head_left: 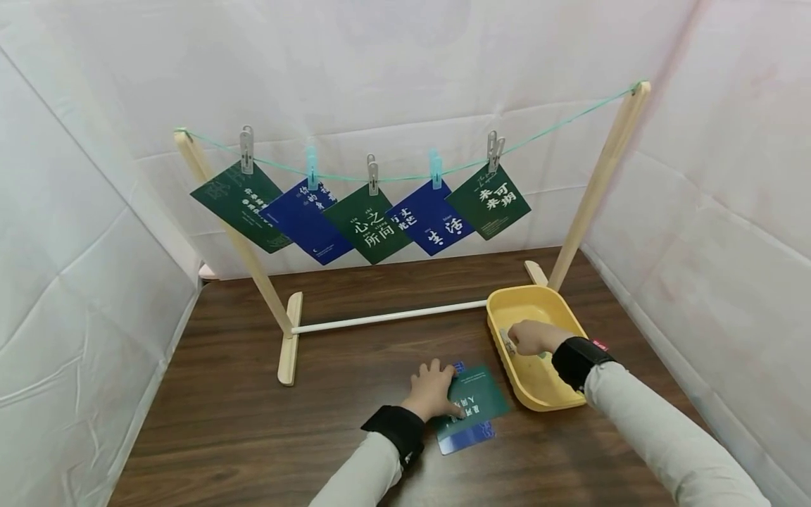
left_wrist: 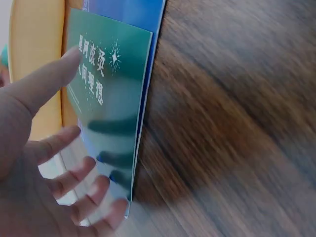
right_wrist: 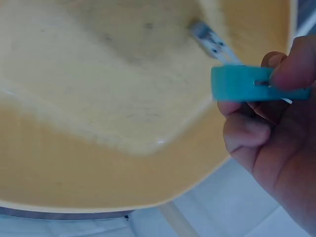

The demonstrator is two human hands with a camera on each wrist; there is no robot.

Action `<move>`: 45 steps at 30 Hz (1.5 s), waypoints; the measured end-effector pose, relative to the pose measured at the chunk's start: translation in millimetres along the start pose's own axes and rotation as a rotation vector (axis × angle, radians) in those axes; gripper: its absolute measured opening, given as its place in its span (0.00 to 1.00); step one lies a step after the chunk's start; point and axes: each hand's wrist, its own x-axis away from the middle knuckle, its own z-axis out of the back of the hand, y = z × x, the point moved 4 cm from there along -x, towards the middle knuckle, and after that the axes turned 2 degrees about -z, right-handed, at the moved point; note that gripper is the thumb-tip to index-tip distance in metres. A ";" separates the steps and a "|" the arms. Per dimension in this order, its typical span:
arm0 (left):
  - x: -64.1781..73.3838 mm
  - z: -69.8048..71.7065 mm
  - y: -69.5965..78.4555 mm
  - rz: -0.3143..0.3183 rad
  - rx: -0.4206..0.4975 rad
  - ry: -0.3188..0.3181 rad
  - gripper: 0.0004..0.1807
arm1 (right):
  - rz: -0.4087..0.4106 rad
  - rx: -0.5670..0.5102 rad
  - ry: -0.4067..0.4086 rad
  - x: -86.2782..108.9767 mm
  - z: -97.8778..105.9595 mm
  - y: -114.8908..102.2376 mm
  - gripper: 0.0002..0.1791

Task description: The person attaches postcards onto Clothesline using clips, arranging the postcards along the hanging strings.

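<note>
My left hand (head_left: 431, 391) reaches over a green card (head_left: 483, 396) with white lettering, its fingers spread and straight. That card lies crosswise on a blue card (head_left: 467, 439) on the dark wooden table. In the left wrist view, the thumb and fingers are at the near side of the green card; whether they press on it I cannot tell. Inside the yellow basket (head_left: 529, 301), my right hand (head_left: 534, 336) pinches a teal clothespin (right_wrist: 234, 84) between thumb and fingers. A grey clothespin (right_wrist: 211, 42) lies in the basket just beyond it.
Behind stands a wooden rack, with a left post (head_left: 250, 260), a right post (head_left: 598, 186) and a white bottom bar (head_left: 393, 315). Several green and blue cards hang by clothespins from its green string (head_left: 564, 124). White cloth (head_left: 405, 63) surrounds the table.
</note>
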 end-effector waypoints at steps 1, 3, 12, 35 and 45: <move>-0.5 -1.2 0.5 0.017 -0.018 -0.009 0.40 | 0.001 -0.020 -0.002 0.4 2.0 -1.5 0.10; -1.5 -2.6 1.2 0.054 -0.045 -0.015 0.44 | 0.016 -0.053 0.006 1.6 6.2 -5.7 0.08; -1.3 -0.2 -2.6 0.168 0.024 0.003 0.49 | 0.140 -0.115 0.058 10.1 19.0 -31.9 0.14; 5.3 34.5 -31.3 0.051 0.316 0.087 0.19 | 0.219 -0.197 0.152 24.0 30.2 -38.9 0.06; 3.6 36.5 -75.4 0.259 0.103 0.273 0.21 | 0.212 -0.179 0.148 25.5 27.6 -35.6 0.08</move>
